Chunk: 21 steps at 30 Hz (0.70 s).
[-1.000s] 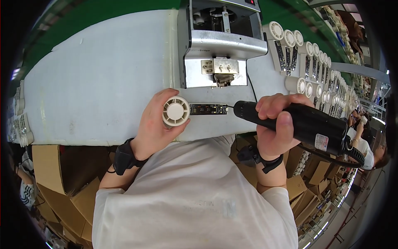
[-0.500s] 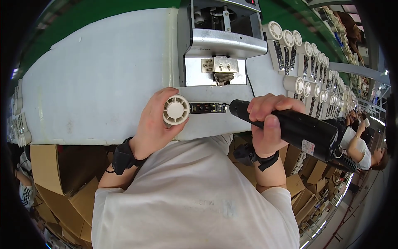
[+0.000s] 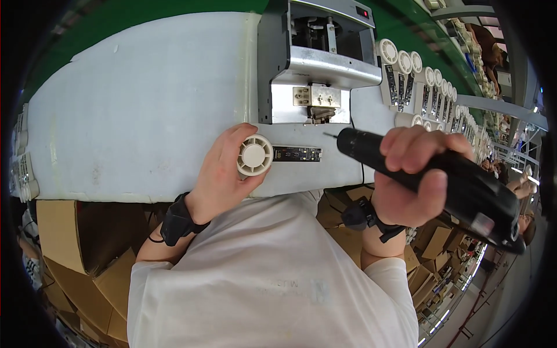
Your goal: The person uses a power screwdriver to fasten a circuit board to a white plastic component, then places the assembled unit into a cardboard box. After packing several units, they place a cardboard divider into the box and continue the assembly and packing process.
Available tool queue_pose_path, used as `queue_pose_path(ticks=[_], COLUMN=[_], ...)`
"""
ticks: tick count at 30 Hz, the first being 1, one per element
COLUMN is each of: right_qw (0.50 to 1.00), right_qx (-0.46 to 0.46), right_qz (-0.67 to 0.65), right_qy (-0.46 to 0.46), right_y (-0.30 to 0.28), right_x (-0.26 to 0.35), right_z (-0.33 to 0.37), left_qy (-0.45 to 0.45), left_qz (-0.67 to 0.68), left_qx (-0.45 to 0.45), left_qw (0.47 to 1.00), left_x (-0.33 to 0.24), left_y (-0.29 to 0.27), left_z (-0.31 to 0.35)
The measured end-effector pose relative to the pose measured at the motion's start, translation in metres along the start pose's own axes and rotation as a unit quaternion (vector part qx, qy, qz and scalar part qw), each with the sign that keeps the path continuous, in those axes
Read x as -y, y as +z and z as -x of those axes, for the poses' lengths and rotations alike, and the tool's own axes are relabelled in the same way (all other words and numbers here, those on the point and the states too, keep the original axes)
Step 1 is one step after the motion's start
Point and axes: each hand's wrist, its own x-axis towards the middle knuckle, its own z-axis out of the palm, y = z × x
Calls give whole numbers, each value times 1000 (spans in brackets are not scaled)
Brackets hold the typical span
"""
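Note:
My left hand [image 3: 223,171] is wrapped round the white, vented round head of a small device [image 3: 255,155] on the table. A dark circuit board strip [image 3: 297,153] runs out from that head to the right, face up. In my right hand [image 3: 412,168] is a black electric screwdriver [image 3: 364,145], gripped round its body. Its thin bit points left, above and to the right of the board's end, apart from it. Whether the bit carries a screw is too small to tell.
A grey metal machine [image 3: 333,65] with a small red display stands behind the device. Rows of similar white devices [image 3: 387,52] line the table's right side. Open cardboard boxes [image 3: 58,235] sit below the front edge. Other people are at the far right.
The screwdriver has lifted off the board's end and moved right in my right hand. My left hand and the device sit slightly further right in the picture, as does the machine.

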Motion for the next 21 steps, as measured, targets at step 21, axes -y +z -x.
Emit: queue_pose_path(ticks=[21], right_qw=[997], right_qx=[-47], right_qz=[50], right_qy=[24], right_y=[-15], right_x=[0], right_z=[51], left_qy=[17], left_qz=[0], left_qx=[-5], left_qw=[1000], left_x=[-3], left_y=[0], left_z=[-4])
